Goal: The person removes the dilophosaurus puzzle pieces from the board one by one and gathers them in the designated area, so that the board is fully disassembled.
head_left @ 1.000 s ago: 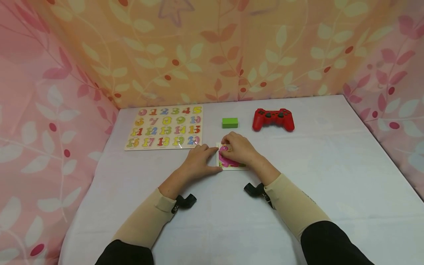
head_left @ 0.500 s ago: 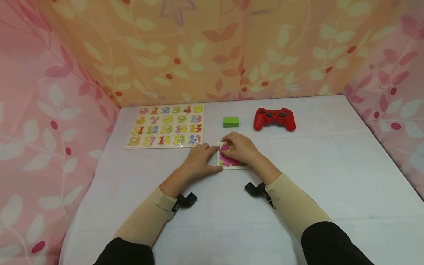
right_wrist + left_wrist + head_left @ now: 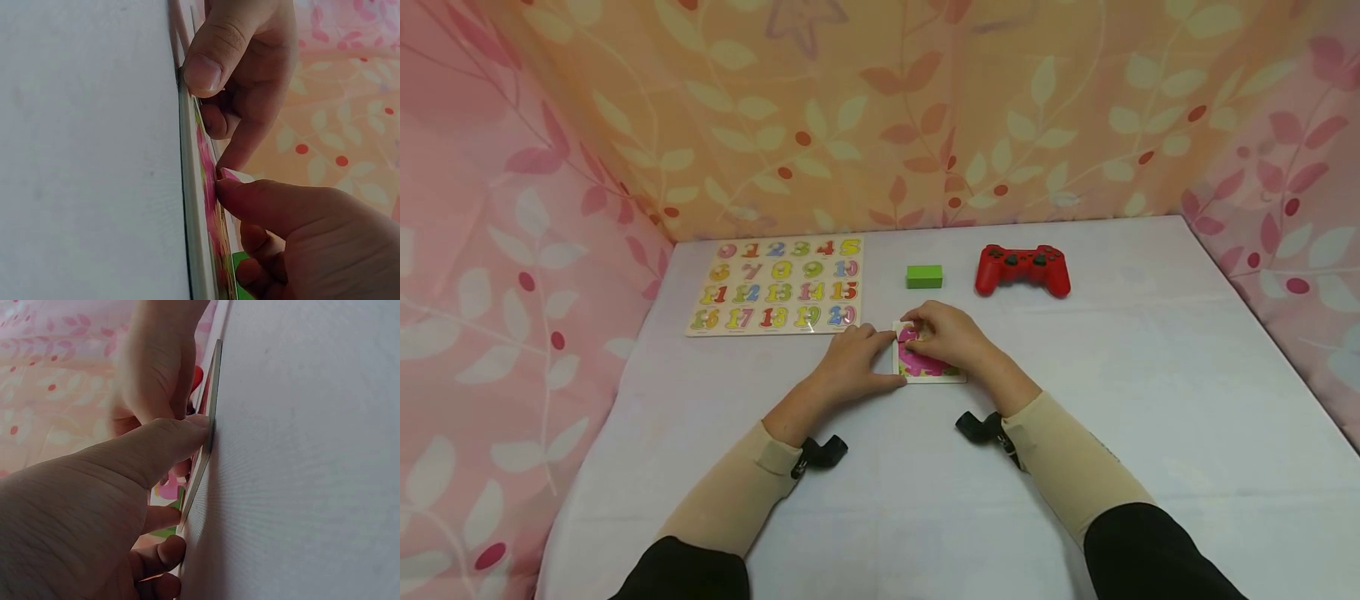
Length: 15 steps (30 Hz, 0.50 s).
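Note:
A small square picture puzzle with a white border and a pink animal lies flat on the white table. My left hand holds it at the left side, thumb at the near corner and a forefinger at the far one. In the left wrist view that thumb presses on the board's edge. Over the far part of the puzzle, my right hand pinches a pink puzzle piece between thumb and forefinger. The piece is tilted up from the board in the right wrist view. Fingers hide much of the picture.
Behind the left hand lies a number board with coloured numerals. A green block sits beyond the puzzle, and a red game controller is to its right. Patterned cloth hangs behind the table and at both sides.
The right thumb has shifted slightly to the right, and the pinched piece now shows a dark edge against the board. The left hand keeps its place on the puzzle.

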Each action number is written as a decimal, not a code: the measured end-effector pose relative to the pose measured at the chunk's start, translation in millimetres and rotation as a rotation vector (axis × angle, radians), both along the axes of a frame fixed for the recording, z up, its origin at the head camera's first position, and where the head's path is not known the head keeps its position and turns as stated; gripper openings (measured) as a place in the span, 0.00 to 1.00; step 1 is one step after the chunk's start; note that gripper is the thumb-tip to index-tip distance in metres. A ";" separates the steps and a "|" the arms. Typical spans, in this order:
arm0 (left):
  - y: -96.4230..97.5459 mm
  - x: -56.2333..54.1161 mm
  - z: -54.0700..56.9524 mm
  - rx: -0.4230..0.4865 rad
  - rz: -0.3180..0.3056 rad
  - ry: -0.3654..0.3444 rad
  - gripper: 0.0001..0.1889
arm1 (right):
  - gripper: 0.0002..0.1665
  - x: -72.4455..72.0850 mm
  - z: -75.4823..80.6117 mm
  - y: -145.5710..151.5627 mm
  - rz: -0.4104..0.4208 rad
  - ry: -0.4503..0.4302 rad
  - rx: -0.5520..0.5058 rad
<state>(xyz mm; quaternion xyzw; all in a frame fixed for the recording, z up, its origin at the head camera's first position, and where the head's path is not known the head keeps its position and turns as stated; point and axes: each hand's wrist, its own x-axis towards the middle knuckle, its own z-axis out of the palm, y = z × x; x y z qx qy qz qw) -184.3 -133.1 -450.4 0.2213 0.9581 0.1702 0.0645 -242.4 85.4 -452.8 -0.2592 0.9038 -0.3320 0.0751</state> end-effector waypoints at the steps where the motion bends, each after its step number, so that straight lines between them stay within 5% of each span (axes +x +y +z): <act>1: 0.2 -0.2 -0.1 -0.001 0.000 0.001 0.43 | 0.25 -0.2 -0.8 0.8 0.004 -0.003 -0.009; 15: 1.4 1.3 1.0 -0.001 0.009 -0.002 0.43 | 0.24 2.8 -1.9 4.2 0.035 0.023 -0.087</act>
